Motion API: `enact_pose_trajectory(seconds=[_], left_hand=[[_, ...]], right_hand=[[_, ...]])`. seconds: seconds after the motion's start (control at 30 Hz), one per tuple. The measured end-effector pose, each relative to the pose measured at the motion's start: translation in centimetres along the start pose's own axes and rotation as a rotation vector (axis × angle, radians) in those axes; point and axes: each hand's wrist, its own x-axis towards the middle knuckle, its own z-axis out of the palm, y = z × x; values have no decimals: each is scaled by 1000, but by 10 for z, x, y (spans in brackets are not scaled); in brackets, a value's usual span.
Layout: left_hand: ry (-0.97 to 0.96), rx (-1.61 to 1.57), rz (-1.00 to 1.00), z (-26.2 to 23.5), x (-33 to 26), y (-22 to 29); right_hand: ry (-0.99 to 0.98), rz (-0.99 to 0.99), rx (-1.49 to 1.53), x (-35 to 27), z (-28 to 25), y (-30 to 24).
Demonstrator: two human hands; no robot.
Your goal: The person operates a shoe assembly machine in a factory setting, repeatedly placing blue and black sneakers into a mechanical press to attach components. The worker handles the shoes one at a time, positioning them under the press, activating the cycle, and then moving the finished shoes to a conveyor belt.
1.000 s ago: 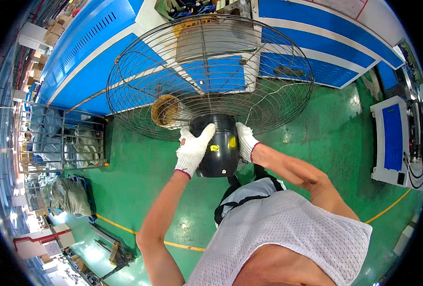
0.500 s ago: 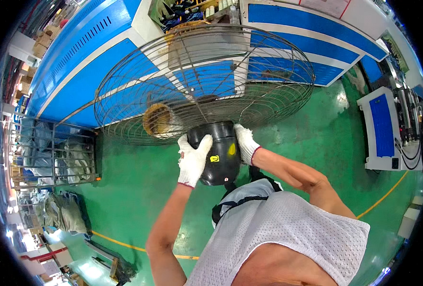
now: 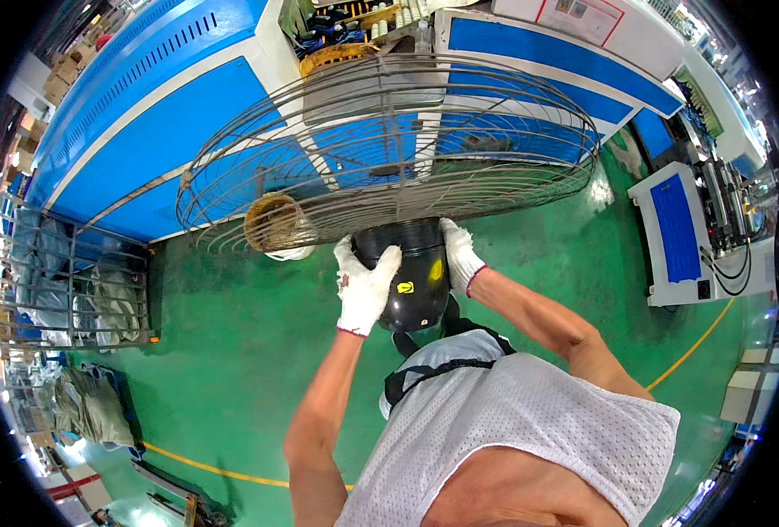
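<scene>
Gripping the black motor (image 3: 414, 281) from both sides, the gloved left hand (image 3: 365, 285) and right hand (image 3: 460, 255) carry the wire guard (image 3: 389, 145) above the green floor (image 3: 231, 351).

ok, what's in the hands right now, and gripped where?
Both gloved hands clasp the black motor housing behind the round wire fan guard: left hand on its left side, right hand on its right side.
</scene>
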Motion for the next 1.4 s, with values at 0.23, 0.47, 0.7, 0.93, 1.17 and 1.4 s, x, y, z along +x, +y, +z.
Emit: enact_pose_trajectory(seconds=[0.23, 0.47, 0.7, 0.93, 1.17, 1.4], left_hand=[[-18, 90, 63, -1, 6, 17], [-13, 419, 158, -10, 6, -16], [253, 122, -65, -73, -51, -92], [-238, 476, -73, -38, -69, -192], [-215, 120, 254, 36, 1, -180], [-144, 134, 109, 59, -19, -88]], right_hand=[[135, -4, -131, -45, 26, -29], [45, -75, -250, -26, -8, -23], [182, -702, -490, -16, -139, 3], [-96, -171, -615, -56, -201, 97], [-265, 75, -121, -14, -102, 161], [-377, 355, 1137, 72, -16, 163]])
